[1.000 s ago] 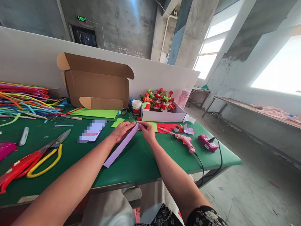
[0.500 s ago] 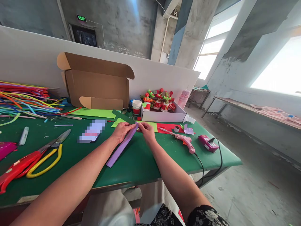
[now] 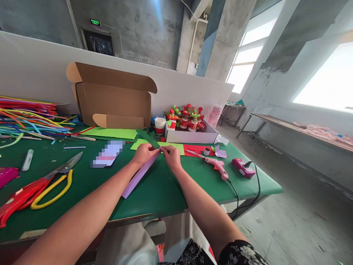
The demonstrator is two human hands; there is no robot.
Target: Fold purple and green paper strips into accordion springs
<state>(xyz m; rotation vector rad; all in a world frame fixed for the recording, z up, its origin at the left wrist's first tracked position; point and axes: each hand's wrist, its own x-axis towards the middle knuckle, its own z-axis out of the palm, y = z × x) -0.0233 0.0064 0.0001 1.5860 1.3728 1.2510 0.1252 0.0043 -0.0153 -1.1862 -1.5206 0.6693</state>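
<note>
Between my two hands a purple paper strip and a dark green paper strip meet at one end. My left hand is closed on that join from the left. From the right, my right hand pinches the same spot with thumb and fingertips. The purple strip slants down toward the table's front edge, while the green one points up and left. Exactly how the ends overlap is hidden by my fingers. Light green paper and red paper lie just behind my hands.
At right are a pink glue gun and a purple power box with a black cord. Large scissors and a phone lie left. Behind stand paper cups, a white box of crafted figures and a cardboard box.
My right fingers have turned inward and curled over the join. The purple strip has tilted, its lower end shifting slightly left, and the green strip has swung a little right.
</note>
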